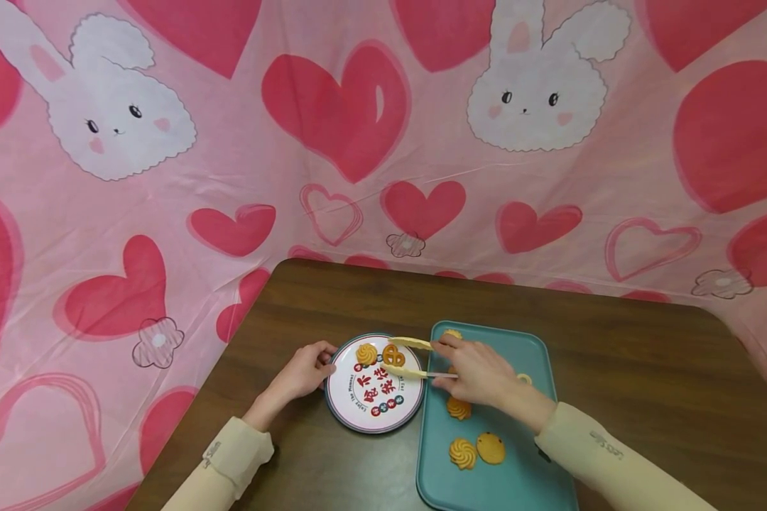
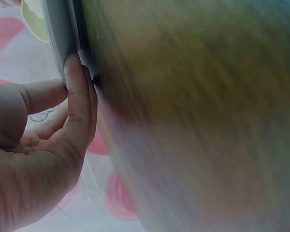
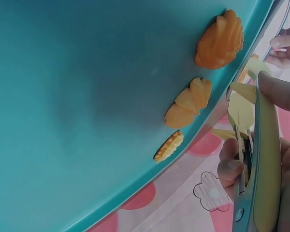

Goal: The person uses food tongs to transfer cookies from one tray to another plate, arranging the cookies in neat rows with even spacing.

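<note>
My left hand (image 1: 303,369) pinches the left rim of a round white plate (image 1: 341,397) with red lettering; the left wrist view shows the thumb on one side of the plate's edge (image 2: 59,36) and fingers under it. A swirl cookie (image 1: 366,354) and a pretzel-shaped cookie (image 1: 393,355) lie on the plate's far part. My right hand (image 1: 482,372) grips pale yellow tongs (image 1: 404,372), their two tips spread on either side of the pretzel cookie. In the right wrist view the tongs' handle (image 3: 267,179) runs along the right palm.
A teal tray (image 1: 518,482) stands right of the plate, under the right forearm. On it lie several cookies, among them a swirl one (image 1: 463,453) and a round one (image 1: 491,448). The brown table (image 1: 332,291) meets a pink heart-patterned cloth (image 1: 358,213) behind.
</note>
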The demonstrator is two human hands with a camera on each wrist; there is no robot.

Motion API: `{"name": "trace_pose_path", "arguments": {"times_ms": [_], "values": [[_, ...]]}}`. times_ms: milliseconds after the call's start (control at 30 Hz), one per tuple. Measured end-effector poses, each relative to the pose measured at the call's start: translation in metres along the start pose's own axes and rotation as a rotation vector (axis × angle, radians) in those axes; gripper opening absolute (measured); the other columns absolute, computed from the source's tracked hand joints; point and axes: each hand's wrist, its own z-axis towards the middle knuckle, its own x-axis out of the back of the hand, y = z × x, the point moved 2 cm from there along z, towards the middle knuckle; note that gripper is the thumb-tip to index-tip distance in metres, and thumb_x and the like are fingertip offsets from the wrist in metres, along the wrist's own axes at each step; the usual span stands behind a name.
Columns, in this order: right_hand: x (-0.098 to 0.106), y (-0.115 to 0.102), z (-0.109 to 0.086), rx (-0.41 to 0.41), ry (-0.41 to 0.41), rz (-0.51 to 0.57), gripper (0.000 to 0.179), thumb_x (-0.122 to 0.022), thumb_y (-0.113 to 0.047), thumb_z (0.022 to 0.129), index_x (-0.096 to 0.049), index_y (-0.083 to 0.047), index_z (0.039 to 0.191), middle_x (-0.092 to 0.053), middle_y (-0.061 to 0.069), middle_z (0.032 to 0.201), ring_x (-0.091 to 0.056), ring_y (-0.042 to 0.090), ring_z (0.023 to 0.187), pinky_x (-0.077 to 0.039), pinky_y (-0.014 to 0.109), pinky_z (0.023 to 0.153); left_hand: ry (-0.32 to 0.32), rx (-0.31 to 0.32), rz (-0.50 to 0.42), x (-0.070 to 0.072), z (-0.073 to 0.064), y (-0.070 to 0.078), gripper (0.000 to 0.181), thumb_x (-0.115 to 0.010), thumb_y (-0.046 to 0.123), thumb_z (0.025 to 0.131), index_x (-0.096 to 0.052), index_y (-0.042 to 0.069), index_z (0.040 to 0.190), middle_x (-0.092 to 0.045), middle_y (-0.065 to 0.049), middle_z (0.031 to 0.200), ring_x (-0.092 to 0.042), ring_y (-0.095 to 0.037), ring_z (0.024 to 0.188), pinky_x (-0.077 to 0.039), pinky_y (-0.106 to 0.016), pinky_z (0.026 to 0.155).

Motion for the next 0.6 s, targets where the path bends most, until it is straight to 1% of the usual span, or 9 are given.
{"name": "trace_pose_path", "arguments": {"times_ms": [233,333,500,600], "values": [[0.0004,-0.0013,-0.0003,-0.027,-0.004,0.011,0.069,-0.082,-0.046,0.079,-0.063,-0.011,0.135,-0.06,0.009,0.133,-0.062,0.018,0.084,-0.057,0.037,0.075,-0.003,-0.026,-0.016,0.0013,-0.0003,0.0004,0.023,-0.066,-0.004,0.092,-0.064,-0.005,0.115,-0.056,-0.008,0.087,-0.056,-0.016,0.069,-0.057,-0.03,0.054],[0.0005,-0.0014,-0.0004,-0.034,-0.005,0.006,0.069,-0.082,-0.046,0.079,-0.063,-0.011,0.135,-0.059,0.008,0.133,-0.063,0.019,0.086,-0.057,0.037,0.075,-0.003,-0.026,-0.02,0.0013,0.0002,0.0007,0.024,-0.066,-0.004,0.092,-0.063,-0.006,0.115,-0.056,-0.008,0.087,-0.056,-0.016,0.069,-0.057,-0.03,0.054],[0.001,-0.001,-0.0007,-0.037,-0.003,0.014,0.07,-0.082,-0.047,0.078,-0.063,-0.011,0.135,-0.059,0.008,0.134,-0.062,0.018,0.084,-0.057,0.036,0.074,-0.001,-0.003,-0.015,0.0005,0.0012,0.001,0.025,-0.067,-0.003,0.091,-0.064,-0.005,0.116,-0.056,-0.007,0.087,-0.056,-0.017,0.069,-0.057,-0.03,0.055],[0.0032,-0.0002,-0.0024,-0.039,0.0,0.041,0.072,-0.083,-0.046,0.078,-0.062,-0.01,0.136,-0.058,0.009,0.135,-0.063,0.019,0.086,-0.057,0.038,0.077,-0.002,0.008,-0.011,0.0001,0.0009,0.001,0.026,-0.068,-0.002,0.091,-0.064,-0.004,0.117,-0.056,-0.007,0.088,-0.056,-0.017,0.07,-0.057,-0.03,0.055]]}}
